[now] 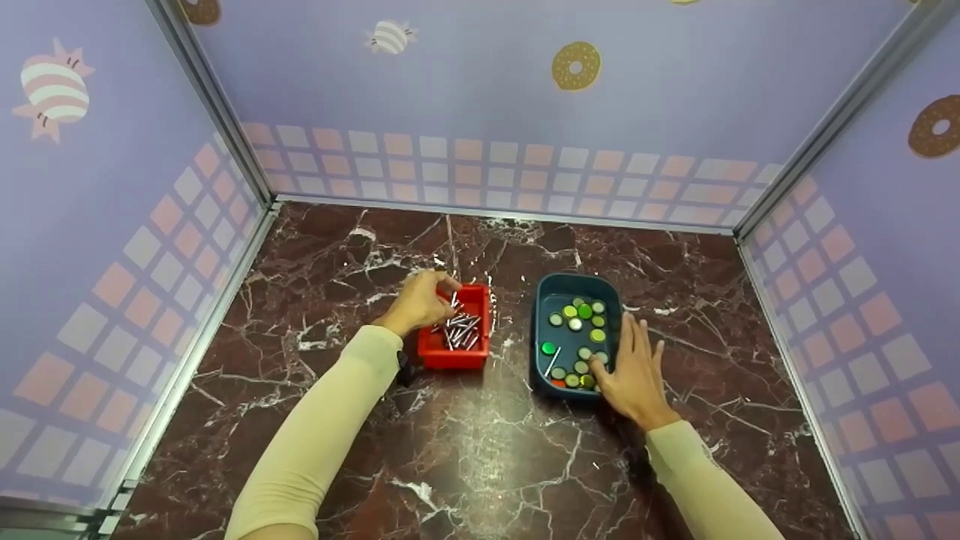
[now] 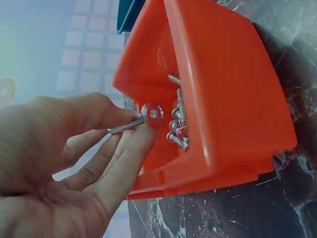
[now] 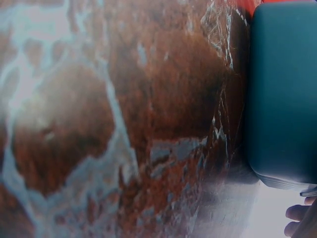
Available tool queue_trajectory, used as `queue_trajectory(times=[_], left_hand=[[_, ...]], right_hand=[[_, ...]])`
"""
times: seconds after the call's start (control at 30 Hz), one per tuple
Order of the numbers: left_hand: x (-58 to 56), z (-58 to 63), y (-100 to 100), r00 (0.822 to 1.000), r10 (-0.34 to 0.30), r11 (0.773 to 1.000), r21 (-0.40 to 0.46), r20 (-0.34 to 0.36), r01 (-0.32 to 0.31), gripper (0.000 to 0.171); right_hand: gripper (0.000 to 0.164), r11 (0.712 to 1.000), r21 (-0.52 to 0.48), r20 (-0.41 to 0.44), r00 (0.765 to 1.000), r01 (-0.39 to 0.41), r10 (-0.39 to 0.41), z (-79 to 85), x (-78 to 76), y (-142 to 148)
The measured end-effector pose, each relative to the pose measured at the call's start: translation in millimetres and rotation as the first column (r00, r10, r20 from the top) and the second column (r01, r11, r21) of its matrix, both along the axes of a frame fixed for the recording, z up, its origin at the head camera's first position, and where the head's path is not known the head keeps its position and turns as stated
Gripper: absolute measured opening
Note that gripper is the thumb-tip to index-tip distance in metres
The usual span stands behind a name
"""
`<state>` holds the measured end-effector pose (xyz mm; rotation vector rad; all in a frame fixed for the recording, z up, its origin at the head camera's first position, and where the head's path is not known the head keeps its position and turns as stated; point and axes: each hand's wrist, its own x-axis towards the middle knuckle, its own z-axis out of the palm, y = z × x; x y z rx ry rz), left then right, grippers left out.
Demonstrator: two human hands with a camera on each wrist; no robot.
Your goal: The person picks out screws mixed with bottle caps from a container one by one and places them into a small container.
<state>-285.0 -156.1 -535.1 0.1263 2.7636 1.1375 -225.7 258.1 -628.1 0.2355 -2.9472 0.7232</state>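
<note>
My left hand (image 1: 420,304) is over the left side of a red bin (image 1: 454,358), pinching a silver bolt (image 2: 152,114) between thumb and fingers. In the left wrist view, its round socket head faces the camera. More silver bolts (image 1: 460,331) lie in a loose heap inside the bin. My right hand (image 1: 636,375) rests at the right side of a dark blue bin (image 1: 541,315), fingers straight along the outside and thumb over the rim. Inside are several small round discs (image 1: 597,335), green, yellow, silver and red, and one thin silver bolt (image 1: 552,361).
Both bins stand side by side on a dark red marbled tabletop (image 1: 480,450), with a gap between them. Purple panels (image 1: 480,97) with metal edging enclose the back and both sides.
</note>
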Motion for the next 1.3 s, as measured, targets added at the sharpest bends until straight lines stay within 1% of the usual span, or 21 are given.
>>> queue_trajectory(times=[0.13,0.3,0.43,0.53,0.7,0.83,0.97,1.07,1.17,1.3], left_hand=[[0.5,0.8,5,1.000,0.005,0.999,-0.046,-0.024,-0.006,0.049],[0.7,-0.1,10,1.000,0.005,0.997,-0.072,-0.024,-0.006,0.048],[-0.1,-1.3,13,0.999,-0.020,0.992,-0.123,-0.049,0.014,0.047],[0.2,-0.9,14,0.998,-0.033,0.991,-0.132,-0.062,0.025,0.046],[-0.2,-0.8,13,0.998,-0.027,0.994,-0.111,-0.049,0.021,0.045],[-0.4,-1.0,14,1.000,-0.007,0.996,-0.085,-0.019,0.005,0.042],[1.0,1.9,16,1.000,0.014,0.999,-0.043,-0.010,-0.015,0.043],[3.4,6.5,18,1.000,0.019,1.000,-0.007,-0.023,-0.019,0.042],[5.6,11.6,20,0.999,0.011,1.000,0.020,-0.053,-0.010,0.042],[7.8,16.2,23,0.994,-0.010,1.000,0.006,-0.107,0.011,0.042]], right_hand=[[0.106,1.000,0.005,-0.003,1.000,0.000,0.000,0.0,0.3,0],[0.105,1.000,0.004,-0.003,1.000,-0.002,0.002,0.2,0.3,0],[0.106,1.000,0.011,0.004,1.000,0.000,0.000,0.2,0.3,0],[0.106,1.000,0.014,0.005,1.000,0.000,0.000,0.5,-0.2,0],[0.106,1.000,0.010,0.005,1.000,-0.002,0.002,1.0,-0.8,-1],[0.106,1.000,0.014,0.007,1.000,0.000,0.000,1.1,-0.5,-1],[0.105,1.000,0.016,-0.001,1.000,0.002,-0.002,0.9,-0.5,0],[0.106,1.000,0.015,-0.008,1.000,0.000,0.000,0.5,-0.6,0],[0.105,1.000,0.011,-0.010,1.000,-0.002,0.002,-0.2,-0.7,0],[0.105,1.000,0.000,-0.009,1.000,-0.002,0.002,-1.4,-0.8,0]])
